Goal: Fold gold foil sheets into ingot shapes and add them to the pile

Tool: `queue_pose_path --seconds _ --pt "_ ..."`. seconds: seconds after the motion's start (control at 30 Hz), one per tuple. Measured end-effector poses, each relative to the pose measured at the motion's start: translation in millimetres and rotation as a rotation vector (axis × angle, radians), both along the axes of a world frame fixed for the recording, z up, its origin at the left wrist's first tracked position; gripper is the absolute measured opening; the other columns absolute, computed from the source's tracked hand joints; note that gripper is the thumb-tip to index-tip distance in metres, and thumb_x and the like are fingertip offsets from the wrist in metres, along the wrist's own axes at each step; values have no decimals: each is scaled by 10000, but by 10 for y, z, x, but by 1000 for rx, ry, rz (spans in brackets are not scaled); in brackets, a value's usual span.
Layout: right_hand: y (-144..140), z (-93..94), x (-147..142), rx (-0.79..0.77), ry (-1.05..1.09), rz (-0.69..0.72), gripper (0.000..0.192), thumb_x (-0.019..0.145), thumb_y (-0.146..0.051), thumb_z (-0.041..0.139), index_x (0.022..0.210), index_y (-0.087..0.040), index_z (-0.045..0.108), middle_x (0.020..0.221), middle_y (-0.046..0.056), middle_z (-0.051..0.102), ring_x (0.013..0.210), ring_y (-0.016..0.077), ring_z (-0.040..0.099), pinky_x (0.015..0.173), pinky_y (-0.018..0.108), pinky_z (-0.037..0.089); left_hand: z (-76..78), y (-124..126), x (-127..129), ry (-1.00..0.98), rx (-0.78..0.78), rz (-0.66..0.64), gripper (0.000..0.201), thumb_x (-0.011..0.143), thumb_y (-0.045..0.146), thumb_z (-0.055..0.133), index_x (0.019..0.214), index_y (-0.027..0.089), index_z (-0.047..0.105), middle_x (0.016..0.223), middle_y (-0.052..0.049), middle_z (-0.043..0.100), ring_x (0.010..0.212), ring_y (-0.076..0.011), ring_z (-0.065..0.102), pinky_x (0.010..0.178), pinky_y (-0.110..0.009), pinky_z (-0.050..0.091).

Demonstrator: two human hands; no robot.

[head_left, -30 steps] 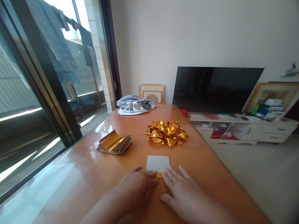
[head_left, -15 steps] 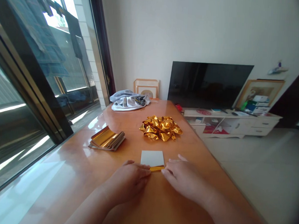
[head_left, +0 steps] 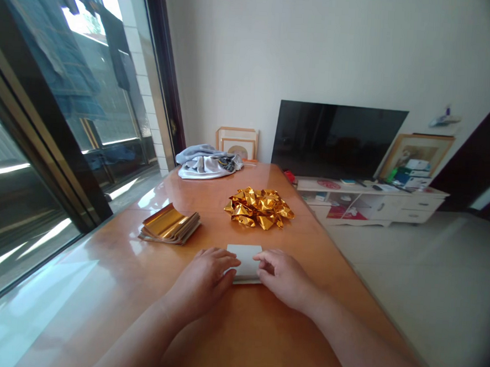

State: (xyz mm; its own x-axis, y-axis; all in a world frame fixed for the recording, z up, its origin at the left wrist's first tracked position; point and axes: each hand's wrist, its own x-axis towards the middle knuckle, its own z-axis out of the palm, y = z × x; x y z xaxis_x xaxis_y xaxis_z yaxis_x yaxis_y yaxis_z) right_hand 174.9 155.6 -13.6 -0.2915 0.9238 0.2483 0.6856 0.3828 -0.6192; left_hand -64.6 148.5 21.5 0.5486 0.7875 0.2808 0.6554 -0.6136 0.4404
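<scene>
A sheet of gold foil paper (head_left: 246,265) lies white side up on the table before me, with a thin raised or folded strip along its near edge. My left hand (head_left: 212,270) rests at the sheet's left edge, fingers stretched and thumb apart. On the opposite edge is my right hand (head_left: 283,277), its index finger reaching over the white surface and its thumb apart from it. Both hands look open, with the sheet flat between them. Beyond it sits a heap of folded gold foil pieces (head_left: 260,209). A stack of gold foil sheets (head_left: 170,224), curled on top, lies to the left.
The brown wooden table (head_left: 252,339) runs away from me. Grey and white cloth (head_left: 208,163) is bunched at its far end. A sliding glass door (head_left: 77,140) stands on the left. Against the wall are a television (head_left: 334,142) and a white cabinet (head_left: 393,206).
The gold strip at the sheet's near edge no longer shows; white faces up there. Both hands have moved up along the sheet's sides. The view has shifted slightly.
</scene>
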Motion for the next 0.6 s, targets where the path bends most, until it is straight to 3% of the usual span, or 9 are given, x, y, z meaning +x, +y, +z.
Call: queue_pose_path --seconds 0.23,0.47,0.6 --pt "-28 89 24 -6 -57 24 191 835 -273 684 1017 -236 728 920 31 706 894 202 620 767 295 438 29 19 -36 -15 -9 147 277 989 275 474 1070 246 737 966 -55 715 923 -213 656 817 -310 488" --pt "-57 175 14 38 -214 68 37 831 -263 686 834 -235 710 829 13 664 842 186 584 730 284 388 35 13 -20 -22 -35 174 267 984 293 476 1015 251 738 925 -42 699 882 -198 645 769 -283 456" --pt "-60 150 -6 -18 -140 61 141 875 -258 616 749 -212 661 790 9 665 767 163 584 673 262 380 38 10 -1 -73 -52 210 234 980 316 485 976 237 705 930 -42 703 872 -195 638 745 -276 435"
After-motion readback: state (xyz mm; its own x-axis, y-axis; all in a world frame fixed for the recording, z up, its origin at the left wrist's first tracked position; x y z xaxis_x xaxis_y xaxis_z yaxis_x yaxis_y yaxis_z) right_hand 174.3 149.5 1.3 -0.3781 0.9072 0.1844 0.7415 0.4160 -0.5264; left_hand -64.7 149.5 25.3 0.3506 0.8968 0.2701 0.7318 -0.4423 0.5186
